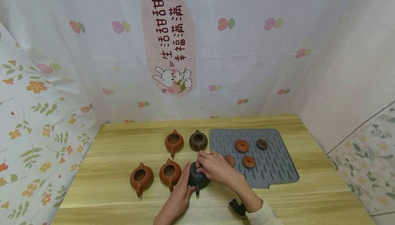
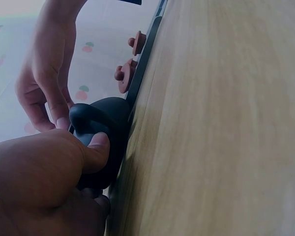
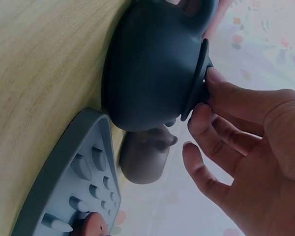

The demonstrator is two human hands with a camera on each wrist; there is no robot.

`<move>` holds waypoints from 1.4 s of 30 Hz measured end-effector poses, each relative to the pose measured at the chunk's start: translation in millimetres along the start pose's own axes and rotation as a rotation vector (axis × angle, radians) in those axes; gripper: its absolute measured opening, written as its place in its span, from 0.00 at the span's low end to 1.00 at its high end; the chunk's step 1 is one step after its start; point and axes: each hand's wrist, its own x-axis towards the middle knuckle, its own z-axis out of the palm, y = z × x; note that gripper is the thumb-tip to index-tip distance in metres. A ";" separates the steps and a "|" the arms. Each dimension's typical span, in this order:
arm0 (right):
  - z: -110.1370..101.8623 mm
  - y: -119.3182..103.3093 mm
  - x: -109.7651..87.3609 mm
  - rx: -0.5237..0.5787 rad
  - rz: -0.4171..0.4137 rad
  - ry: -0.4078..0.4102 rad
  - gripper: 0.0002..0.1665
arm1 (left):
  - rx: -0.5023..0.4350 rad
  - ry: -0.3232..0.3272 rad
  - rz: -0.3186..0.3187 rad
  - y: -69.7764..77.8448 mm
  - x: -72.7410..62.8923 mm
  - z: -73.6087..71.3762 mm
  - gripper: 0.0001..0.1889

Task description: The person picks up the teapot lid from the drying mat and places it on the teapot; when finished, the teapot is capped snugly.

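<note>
A black teapot (image 1: pixel 199 181) stands on the table in the head view, its handle toward me. My left hand (image 1: pixel 179 196) holds it from the left side; in the left wrist view the thumb (image 2: pixel 99 147) presses on the body by the handle. My right hand (image 1: pixel 217 168) pinches the knob of the black lid (image 3: pixel 195 81) between thumb and fingers. That lid sits at the teapot's mouth, a little tilted in the right wrist view. Whether it is fully seated I cannot tell.
Lidless reddish-brown teapots (image 1: pixel 141 178) stand to the left, with a dark brown one (image 1: pixel 198 140) behind the black teapot. A grey ridged mat (image 1: pixel 274 170) at right bears several lids, including an orange one (image 1: pixel 242 145) and a dark brown one (image 1: pixel 262 144).
</note>
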 end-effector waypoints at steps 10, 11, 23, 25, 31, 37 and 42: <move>1.6 -0.2 0.3 0.009 0.005 -0.006 0.08 | -0.010 -0.003 0.004 -0.2 -0.8 1.1 0.43; 1.5 -0.3 0.2 0.013 0.012 -0.006 0.08 | -0.011 -0.003 0.005 -0.1 -0.6 1.2 0.43; 5.0 -3.6 -4.7 0.004 0.040 0.042 0.09 | -0.013 -0.010 -0.001 0.3 1.2 2.9 0.43; 5.2 -3.7 -5.4 0.004 0.043 0.046 0.09 | -0.009 -0.018 -0.004 1.3 1.3 2.7 0.44; 3.7 -1.7 -12.1 0.056 0.081 0.057 0.10 | 0.029 -0.001 0.036 4.2 3.0 -0.4 0.43; 1.7 11.2 -38.2 0.164 0.188 0.216 0.10 | 0.053 0.031 0.049 7.4 1.4 -3.5 0.45; -3.4 30.0 -65.6 0.190 0.258 0.380 0.11 | 0.079 0.047 0.080 10.4 -4.9 -6.4 0.47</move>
